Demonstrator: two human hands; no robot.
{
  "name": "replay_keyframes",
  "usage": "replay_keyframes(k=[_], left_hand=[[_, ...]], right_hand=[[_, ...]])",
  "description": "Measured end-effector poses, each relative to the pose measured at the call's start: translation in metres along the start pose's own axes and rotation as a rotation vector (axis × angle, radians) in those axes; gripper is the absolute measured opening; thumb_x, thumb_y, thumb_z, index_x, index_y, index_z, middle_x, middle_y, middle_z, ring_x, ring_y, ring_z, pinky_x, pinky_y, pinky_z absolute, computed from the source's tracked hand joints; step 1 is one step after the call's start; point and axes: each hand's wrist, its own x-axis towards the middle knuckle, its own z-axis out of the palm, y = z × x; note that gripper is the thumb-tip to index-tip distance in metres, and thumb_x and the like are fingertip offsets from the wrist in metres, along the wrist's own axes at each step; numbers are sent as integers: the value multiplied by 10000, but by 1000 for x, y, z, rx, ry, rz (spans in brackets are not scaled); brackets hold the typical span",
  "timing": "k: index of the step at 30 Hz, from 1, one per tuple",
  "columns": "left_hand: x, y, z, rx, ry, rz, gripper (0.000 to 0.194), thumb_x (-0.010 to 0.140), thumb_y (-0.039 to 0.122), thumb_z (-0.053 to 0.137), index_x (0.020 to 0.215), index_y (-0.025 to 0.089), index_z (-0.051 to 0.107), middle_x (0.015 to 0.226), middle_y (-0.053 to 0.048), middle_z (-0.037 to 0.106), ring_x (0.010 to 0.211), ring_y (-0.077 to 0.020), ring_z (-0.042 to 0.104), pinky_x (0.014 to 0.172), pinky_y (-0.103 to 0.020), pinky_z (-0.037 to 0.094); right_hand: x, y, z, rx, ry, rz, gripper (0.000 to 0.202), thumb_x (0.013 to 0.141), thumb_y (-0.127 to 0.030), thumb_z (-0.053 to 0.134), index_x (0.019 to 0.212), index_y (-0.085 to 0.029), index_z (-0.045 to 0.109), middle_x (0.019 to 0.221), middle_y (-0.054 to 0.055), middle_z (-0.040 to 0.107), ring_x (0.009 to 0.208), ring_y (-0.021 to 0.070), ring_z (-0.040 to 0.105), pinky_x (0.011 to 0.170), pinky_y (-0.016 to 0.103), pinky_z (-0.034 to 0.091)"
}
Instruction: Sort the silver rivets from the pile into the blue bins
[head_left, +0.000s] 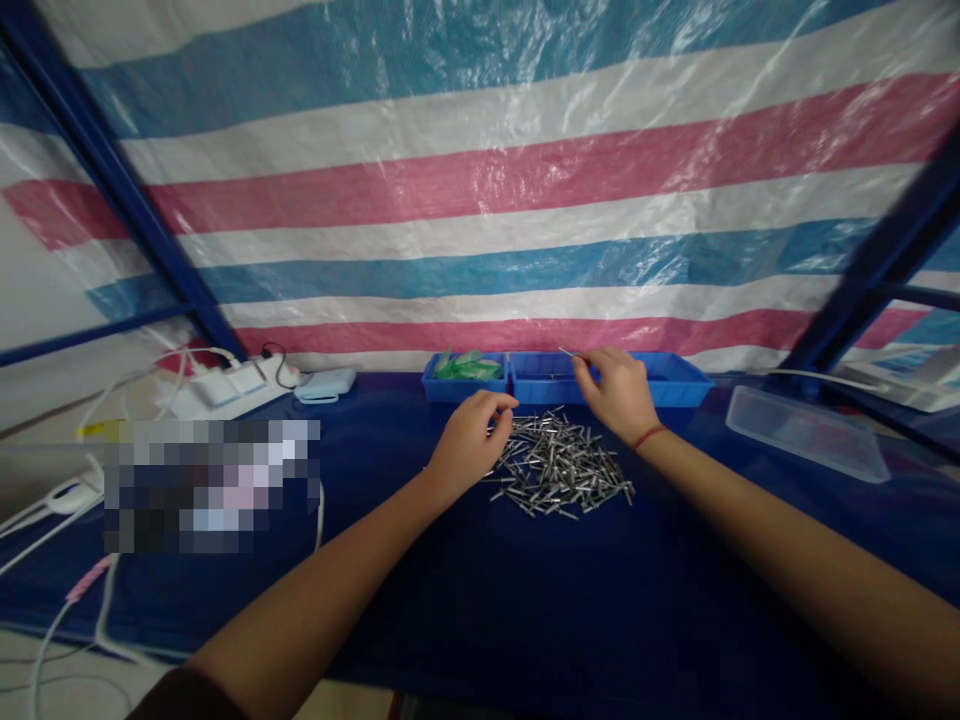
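Observation:
A loose pile of small silvery metal pins, like rivets, lies on the dark blue tabletop. My left hand is at the pile's left edge, its fingers curled together; whatever they may hold is too small to make out. My right hand is raised over the front of a long blue tray, thumb and forefinger pinched on one thin metal pin that points up to the left. Inside the tray, a few thin pins show left of this hand.
A smaller blue tray with green plastic stands left of the long one. A clear plastic lid lies to the right. Power strips, cables and a light blue object occupy the left. A striped sheet hangs behind.

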Motion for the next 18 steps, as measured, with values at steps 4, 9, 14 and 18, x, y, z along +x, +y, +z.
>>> replay_keyframes(k=[4,9,14,18], left_hand=[[0,-9,-1,162,-152,24,165,850,174,500,927,200,643,936,-27,642,873,-172,586,813,-326,458],[0,-4,-2,252,-270,67,159,805,163,532,881,201,666,950,-18,648,865,-181,573,809,-335,449],[3,-7,-6,295,-342,52,221,804,127,475,863,198,677,954,-30,640,852,-181,567,825,-345,447],[5,-12,-16,256,-408,94,287,788,69,417,857,179,673,941,-44,615,875,-169,575,860,-318,442]], right_hand=[[3,1,13,-142,-48,49,295,874,-325,421,863,-163,667,872,124,637,828,268,571,663,346,378],[-21,-3,1,14,-81,-18,242,855,-320,471,895,-167,655,903,101,627,864,251,588,751,372,429],[-46,-6,-16,227,-133,-43,173,831,-266,501,875,-177,642,888,75,627,870,228,597,811,375,453],[-51,-13,-15,332,-118,20,148,816,-231,505,853,-179,639,860,65,634,817,211,597,758,359,473]])
